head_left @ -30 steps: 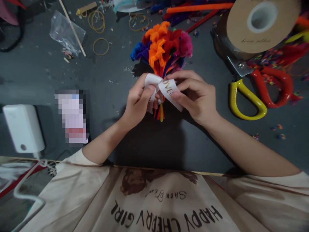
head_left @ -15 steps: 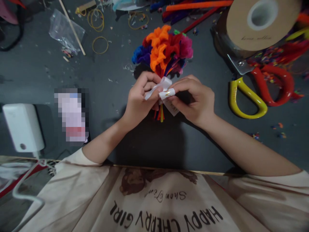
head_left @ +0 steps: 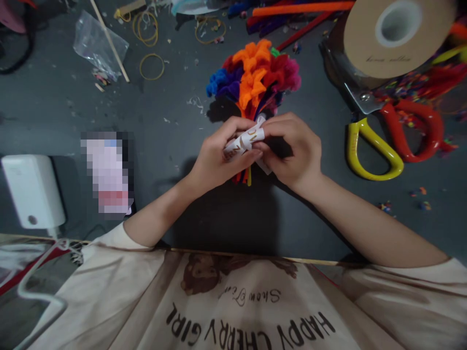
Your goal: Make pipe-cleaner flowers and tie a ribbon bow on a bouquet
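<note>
White ribbon (head_left: pixel 245 140) spans the stems (head_left: pixel 248 113) between left fingers (head_left: pixel 232 125) and right fingers (head_left: pixel 280 127).

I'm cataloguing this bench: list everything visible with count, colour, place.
Bouquet: 1, multicoloured, upper centre
Ribbon: 1, white, between hands
Spool: 1, tan, upper right
Scissors: 1, red-yellow handles, right
Fuzzy stems: several, mixed, top
Bands: several, yellowish, near top
Bag: 1, clear, upper left
Stick: 1, pale, across bag
Wood piece: 1, tan, top left
Sheet: 1, bluish, top
Unclear object: 1, pink, top-left corner
Cord: 1, black, upper left
Pixelated device: 1, pinkish, left
Power bank: 1, white, left
Cable: 1, white, lower left
Scraps: many, mixed, right
Table: 1, grey, underneath
Shirt: 1, cream, bottom
Left hand: 1, bare, on ribbon
Right hand: 1, bare, on ribbon
</note>
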